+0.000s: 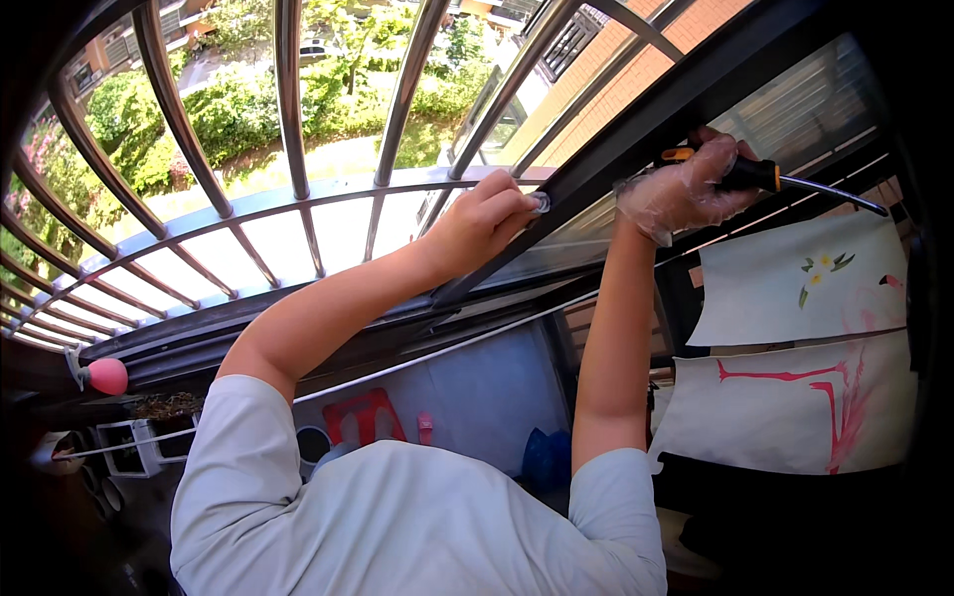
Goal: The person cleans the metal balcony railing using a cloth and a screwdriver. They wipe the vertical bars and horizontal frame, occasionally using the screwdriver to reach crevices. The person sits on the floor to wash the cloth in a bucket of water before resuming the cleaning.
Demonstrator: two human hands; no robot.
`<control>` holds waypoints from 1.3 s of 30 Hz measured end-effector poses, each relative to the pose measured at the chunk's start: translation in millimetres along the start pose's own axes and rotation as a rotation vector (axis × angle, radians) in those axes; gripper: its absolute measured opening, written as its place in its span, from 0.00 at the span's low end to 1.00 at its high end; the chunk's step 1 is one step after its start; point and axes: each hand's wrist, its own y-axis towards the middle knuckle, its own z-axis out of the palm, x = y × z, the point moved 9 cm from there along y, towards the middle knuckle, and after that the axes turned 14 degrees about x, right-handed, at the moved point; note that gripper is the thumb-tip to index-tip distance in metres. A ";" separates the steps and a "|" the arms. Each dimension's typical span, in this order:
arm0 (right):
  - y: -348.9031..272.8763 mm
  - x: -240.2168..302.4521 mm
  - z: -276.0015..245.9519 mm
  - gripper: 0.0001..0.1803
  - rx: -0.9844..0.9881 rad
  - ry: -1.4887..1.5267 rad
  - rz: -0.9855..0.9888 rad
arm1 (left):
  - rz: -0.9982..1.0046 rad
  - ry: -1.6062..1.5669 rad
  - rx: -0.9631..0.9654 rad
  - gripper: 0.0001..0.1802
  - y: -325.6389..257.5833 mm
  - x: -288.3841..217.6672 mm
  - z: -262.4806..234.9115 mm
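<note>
My right hand [689, 189], in a clear thin plastic glove, is wrapped round the black and orange handle of a screwdriver [833, 191]. Its metal shaft points right, away from the dark window frame [606, 149], and its tip ends in front of the pane. My left hand [484, 223] looks bare and is closed beside the frame's inner edge. Between its thumb and fingertips shows a small, shiny, clear scrap [542, 203], too small to name. Whether the left fingertips touch the frame I cannot tell.
Curved metal bars [288, 109] stand outside the window. White cloth panels [795, 397] with a flamingo print hang at the right. A thin white pole [427, 358] crosses below my arms. Lower down are a red stool [363, 415], a blue bag [545, 457] and a white crate [129, 447]; a pink ball-shaped thing [107, 375] sits far left.
</note>
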 end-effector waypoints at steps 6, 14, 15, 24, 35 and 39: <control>1.3 1.2 2.5 0.24 -0.015 -0.104 0.042 | -0.415 0.020 0.203 0.05 -193.9 116.8 85.7; -2.2 5.7 0.1 0.18 -0.061 -0.178 -0.011 | -0.452 -0.274 -0.297 0.06 -120.2 72.6 40.7; -3.2 5.3 0.6 0.19 -0.061 -0.172 -0.025 | -0.356 -0.278 -0.361 0.06 -106.9 57.5 33.1; -7.3 12.8 6.7 0.18 -0.053 -0.292 -0.148 | -0.521 -0.055 -0.297 0.06 -226.3 121.1 90.5; -13.9 18.0 11.8 0.22 -0.084 -0.404 -0.176 | -0.902 0.091 0.149 0.03 -303.3 198.6 128.0; -7.8 14.0 4.6 0.22 -0.054 -0.398 -0.232 | -1.027 0.088 -0.009 0.06 -328.4 202.1 96.1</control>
